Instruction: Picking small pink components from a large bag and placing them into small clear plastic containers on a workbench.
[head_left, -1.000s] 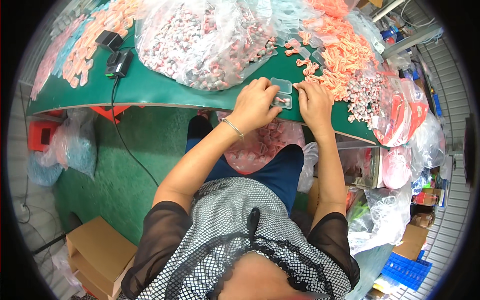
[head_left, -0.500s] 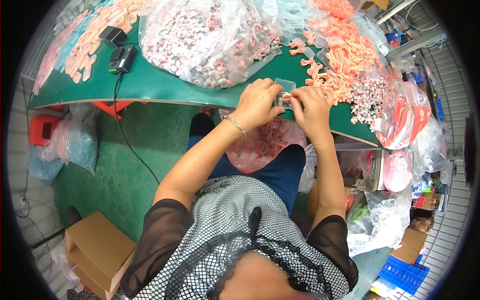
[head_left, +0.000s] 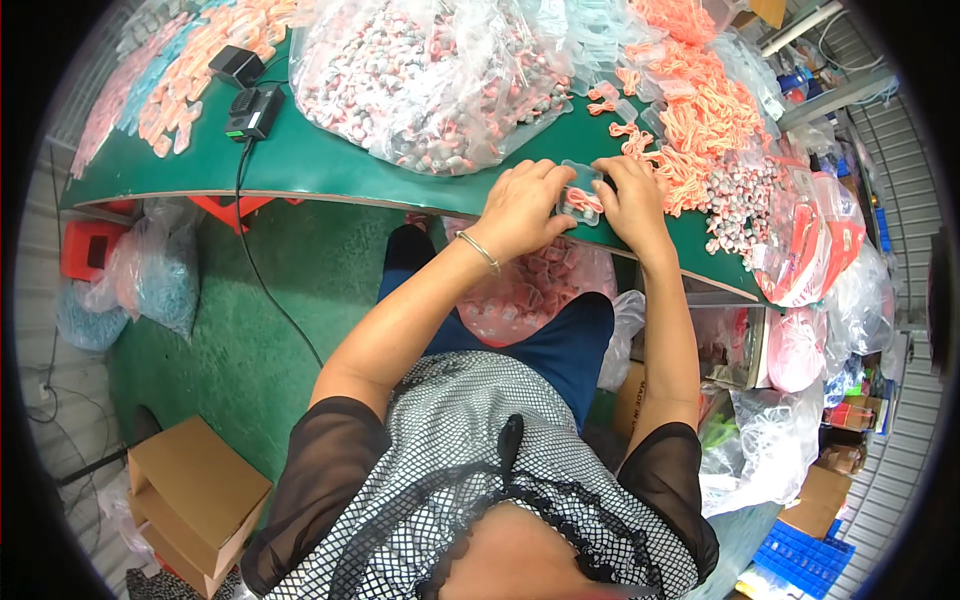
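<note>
Our two hands meet near the bench's front edge, right of the frame's centre. The left hand [head_left: 525, 205] pinches the left side of a small clear case [head_left: 580, 207], thumb towards us and forefinger behind; the right hand [head_left: 635, 205] curls over the right side, and we cannot tell whether it grips or merely touches. Inside the case lies a pink coiled cord [head_left: 583, 200].

Judging by this pose, we do best to let the left steady the case while the right tucks the cord in with light pressure. We should check that no loop overhangs the rim, where a lid could nip it.

Beyond, on the green bench [head_left: 300, 162], a big clear bag of small pieces [head_left: 430, 100] bulges at top centre, so our left wrist wants room. At upper right, orange cords [head_left: 705, 125] and loose pink-and-grey pieces [head_left: 738, 210] sit near our right hand; we should guard against snagging them.
</note>
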